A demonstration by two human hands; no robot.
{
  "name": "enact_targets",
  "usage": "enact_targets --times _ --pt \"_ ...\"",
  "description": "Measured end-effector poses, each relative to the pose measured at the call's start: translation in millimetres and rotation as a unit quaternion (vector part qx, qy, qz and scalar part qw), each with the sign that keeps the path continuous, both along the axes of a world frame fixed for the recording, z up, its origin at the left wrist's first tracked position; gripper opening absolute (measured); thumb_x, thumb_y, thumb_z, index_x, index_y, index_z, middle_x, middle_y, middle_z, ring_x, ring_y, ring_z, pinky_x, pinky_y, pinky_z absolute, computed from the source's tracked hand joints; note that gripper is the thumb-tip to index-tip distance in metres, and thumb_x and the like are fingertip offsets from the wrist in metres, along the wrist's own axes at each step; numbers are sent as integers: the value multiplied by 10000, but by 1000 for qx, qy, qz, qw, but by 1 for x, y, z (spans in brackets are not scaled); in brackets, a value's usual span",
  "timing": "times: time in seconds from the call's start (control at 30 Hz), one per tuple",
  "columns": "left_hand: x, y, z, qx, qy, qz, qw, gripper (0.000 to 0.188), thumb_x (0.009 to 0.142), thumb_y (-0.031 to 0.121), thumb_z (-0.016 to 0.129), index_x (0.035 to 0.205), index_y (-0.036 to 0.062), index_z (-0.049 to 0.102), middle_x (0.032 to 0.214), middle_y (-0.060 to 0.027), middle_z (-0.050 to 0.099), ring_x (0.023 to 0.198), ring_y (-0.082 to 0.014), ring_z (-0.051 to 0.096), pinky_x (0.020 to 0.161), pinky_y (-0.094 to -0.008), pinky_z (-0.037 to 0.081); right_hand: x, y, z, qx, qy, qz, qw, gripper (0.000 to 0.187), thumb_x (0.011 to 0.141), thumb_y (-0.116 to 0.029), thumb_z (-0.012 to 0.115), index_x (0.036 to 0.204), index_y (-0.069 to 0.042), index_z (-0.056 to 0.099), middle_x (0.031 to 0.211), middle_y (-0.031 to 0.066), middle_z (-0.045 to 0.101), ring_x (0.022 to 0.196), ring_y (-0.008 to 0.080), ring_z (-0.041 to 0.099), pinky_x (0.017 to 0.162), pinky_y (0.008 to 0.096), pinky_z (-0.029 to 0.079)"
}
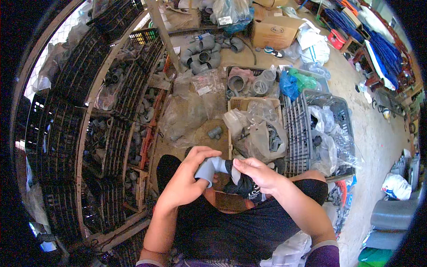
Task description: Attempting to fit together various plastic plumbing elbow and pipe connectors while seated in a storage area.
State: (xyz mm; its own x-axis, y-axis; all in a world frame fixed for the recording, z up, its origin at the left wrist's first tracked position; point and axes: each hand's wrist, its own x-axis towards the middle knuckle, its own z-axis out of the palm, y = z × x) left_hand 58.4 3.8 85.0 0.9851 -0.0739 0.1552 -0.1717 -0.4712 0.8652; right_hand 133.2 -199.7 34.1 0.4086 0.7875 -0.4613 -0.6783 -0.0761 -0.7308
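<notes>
Grey pipe elbow (206, 171), leg aimed right

So the elbow sat between the hands, one mouth facing the lap (235, 229), other leg running toward the right hand (262, 175). Left hand (182, 179) was nearer, curled round it; right hand pinched a dark piece (229, 165) by that leg's end, hard to tell what

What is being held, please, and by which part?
The left hand grips a grey plastic elbow fitting around its wider end; the right hand is at the dark opposite end, hold unclear.
</notes>
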Motion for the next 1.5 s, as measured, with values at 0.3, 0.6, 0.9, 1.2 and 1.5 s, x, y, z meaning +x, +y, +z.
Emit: enact_targets --times 0.3,0.6,0.9,1.2,1.5 --pt "2 -6 -5 -167 172 124 963 409 735 -130 432 1102 -36 587 987 -130 630 799 -188 655 673 -274 553 -5 3 8 -46 -309 -29 949 320 868 -336 672 874 -17 644 737 -21 612 728 58 549 658 238 455" --pt "6 -11 -12 -201 138 183 953 304 797 -91 493 1069 -31 614 976 -107 641 784 -136 637 654 -240 514 -2 -4 13 -94 -779 -88 614 344 741 -124 731 1022 -31 555 958 113 605 815 288 638 695 364 536" --pt "9 -11 1 -32 19 119 992 509 600 -138 490 1063 20 630 974 -143 605 917 -277 614 829 -308 462 -1 -1 15 -89 -488 -46 867 245 878 -216 635 949 -1 541 887 163 615 742 296 630 659 369 480" --pt "13 -10 2 -43 -13 38 998 537 668 -92 551 1194 15 573 1126 -158 602 1054 -269 591 945 -333 422 -1 2 -10 109 132 -126 977 334 954 -370 505 913 -58 617 753 32 647 641 140 635 591 269 509" --pt "18 14 11 -246 143 -50 957 819 637 336 844 1284 -24 494 1141 -108 616 1050 -232 606 919 -338 465 -3 2 -1 106 127 -134 977 357 964 -377 486 900 -52 622 779 33 651 660 132 629 610 263 502"
